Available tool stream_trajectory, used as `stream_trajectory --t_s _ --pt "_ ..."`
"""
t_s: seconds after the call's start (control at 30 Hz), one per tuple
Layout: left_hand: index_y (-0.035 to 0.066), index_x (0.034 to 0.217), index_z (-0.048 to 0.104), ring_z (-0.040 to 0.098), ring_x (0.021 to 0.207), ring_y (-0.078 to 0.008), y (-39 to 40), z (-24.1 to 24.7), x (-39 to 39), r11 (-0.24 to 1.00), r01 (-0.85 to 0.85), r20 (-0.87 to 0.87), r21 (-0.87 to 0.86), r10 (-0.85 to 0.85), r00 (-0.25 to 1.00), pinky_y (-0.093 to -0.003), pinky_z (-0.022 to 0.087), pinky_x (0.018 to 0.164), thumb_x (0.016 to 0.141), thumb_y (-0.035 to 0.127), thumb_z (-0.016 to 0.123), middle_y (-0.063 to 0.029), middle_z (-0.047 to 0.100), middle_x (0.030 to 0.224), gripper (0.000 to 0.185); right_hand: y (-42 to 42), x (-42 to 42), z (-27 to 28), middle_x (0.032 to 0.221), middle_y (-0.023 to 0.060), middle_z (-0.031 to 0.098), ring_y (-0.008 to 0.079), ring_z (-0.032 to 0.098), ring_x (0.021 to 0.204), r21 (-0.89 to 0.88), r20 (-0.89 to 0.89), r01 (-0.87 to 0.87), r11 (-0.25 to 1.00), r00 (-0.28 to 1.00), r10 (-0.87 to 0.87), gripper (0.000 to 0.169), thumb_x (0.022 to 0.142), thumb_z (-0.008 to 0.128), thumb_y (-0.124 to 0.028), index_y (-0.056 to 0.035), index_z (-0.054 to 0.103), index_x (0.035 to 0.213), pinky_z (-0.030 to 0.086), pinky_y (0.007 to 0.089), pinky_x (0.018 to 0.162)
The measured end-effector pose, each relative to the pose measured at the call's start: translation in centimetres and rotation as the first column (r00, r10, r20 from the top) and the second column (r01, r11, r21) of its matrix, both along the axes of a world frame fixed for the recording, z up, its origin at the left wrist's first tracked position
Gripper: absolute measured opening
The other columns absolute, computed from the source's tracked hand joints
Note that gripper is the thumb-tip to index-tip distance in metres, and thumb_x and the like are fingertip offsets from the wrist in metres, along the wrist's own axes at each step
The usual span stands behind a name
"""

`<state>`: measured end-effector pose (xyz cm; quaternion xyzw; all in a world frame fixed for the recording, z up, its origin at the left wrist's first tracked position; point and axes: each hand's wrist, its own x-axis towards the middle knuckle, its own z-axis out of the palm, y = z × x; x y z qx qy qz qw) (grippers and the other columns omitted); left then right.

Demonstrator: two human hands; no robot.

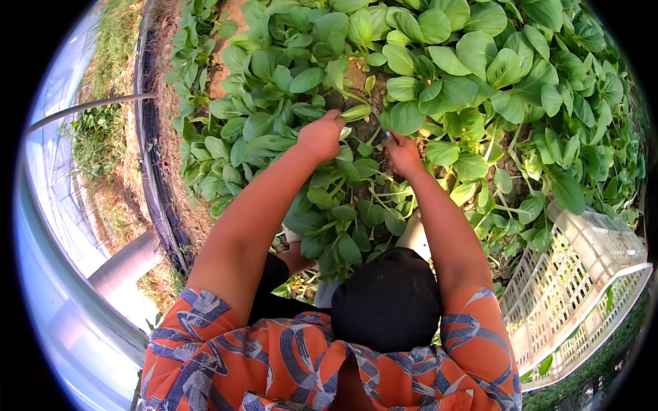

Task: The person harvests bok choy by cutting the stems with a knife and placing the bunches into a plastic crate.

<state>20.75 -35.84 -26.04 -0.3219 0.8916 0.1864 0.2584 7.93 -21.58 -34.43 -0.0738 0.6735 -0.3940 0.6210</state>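
Observation:
My left hand [323, 136] is closed around a leafy green plant, apparently bok choy [355, 112], whose pale stalk and leaf stick out past the fingers. A short way to the right, my right hand [403, 155] is closed on a small metal tool [388, 134]. Only a bit of its metal shows, so its kind is unclear. Between the two hands lies a patch of brown soil [366, 129] with small leaves on it. More bok choy plants [336, 205] stand below my hands, close to my knees.
Dense bok choy [478, 56] fills the bed ahead and to the right. A white plastic crate [555, 272] with some leaves inside stands at the right. At the left, a dark plastic edging strip [154, 154] runs beside dry ground, near a metal pipe [87, 110] and clear sheeting.

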Motion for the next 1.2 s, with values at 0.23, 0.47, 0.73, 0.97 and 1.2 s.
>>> stream_trajectory --t_s 0.23,0.47,0.73,0.97,1.2 --pt "0.010 0.104 0.054 0.051 0.106 -0.0273 -0.1 -0.9 0.8 1.000 -0.013 0.007 0.023 0.013 1.000 -0.0358 0.045 0.085 0.066 0.006 0.059 -0.0072 0.041 0.130 0.039 -1.1 0.2 0.2 0.097 0.0217 0.060 0.0368 0.058 0.091 0.210 -0.525 -0.377 0.902 0.734 0.430 0.034 0.083 0.041 -0.027 -0.0079 0.056 0.107 0.045 0.0426 0.083" --pt "0.007 0.102 0.054 0.052 0.105 -0.0280 0.4 -0.1 0.8 0.999 -0.023 0.041 0.036 0.021 0.999 -0.0362 0.045 0.084 0.064 0.005 0.059 -0.0095 0.043 0.127 0.039 -1.9 -0.2 2.6 0.101 0.0217 0.059 0.0356 0.057 0.093 0.361 -0.439 -0.472 0.804 0.675 0.593 0.042 0.084 0.040 -0.027 -0.0177 0.047 0.125 0.045 0.0416 0.083" --pt "0.007 0.107 0.051 0.050 0.107 -0.0305 1.4 4.0 1.7 0.997 -0.013 -0.282 0.075 0.033 0.959 -0.0367 0.045 0.085 0.063 0.003 0.060 -0.0102 0.043 0.128 0.044 2.8 -0.5 5.8 0.103 0.0196 0.059 0.0375 0.056 0.093 -0.075 -0.577 -0.085 0.994 0.816 0.026 0.036 0.084 0.044 -0.031 -0.0142 0.051 0.115 0.045 0.0413 0.081" --pt "0.008 0.106 0.056 0.046 0.115 -0.0283 6.9 15.3 -1.5 0.876 0.114 -0.543 0.468 0.184 0.819 -0.0342 0.039 0.093 0.064 -0.001 0.056 -0.0133 0.043 0.128 0.043 5.7 -3.9 16.9 0.097 0.0047 0.054 0.0100 0.051 0.083 -0.691 -0.032 0.362 0.626 0.849 -0.527 0.057 0.077 0.061 -0.001 -0.0051 0.037 0.129 0.044 0.0217 0.072" --pt "0.003 0.112 0.052 0.038 0.122 -0.0206 14.6 16.9 -0.5 0.775 -0.036 -0.508 0.631 0.447 0.737 -0.0310 0.034 0.096 0.067 0.005 0.063 -0.0132 0.035 0.133 0.047 11.0 -2.4 18.2 0.087 0.0023 0.052 0.0090 0.050 0.075 -0.552 -0.407 0.118 0.825 0.826 -0.390 0.060 0.075 0.062 -0.001 -0.0053 0.036 0.129 0.044 0.0218 0.070"
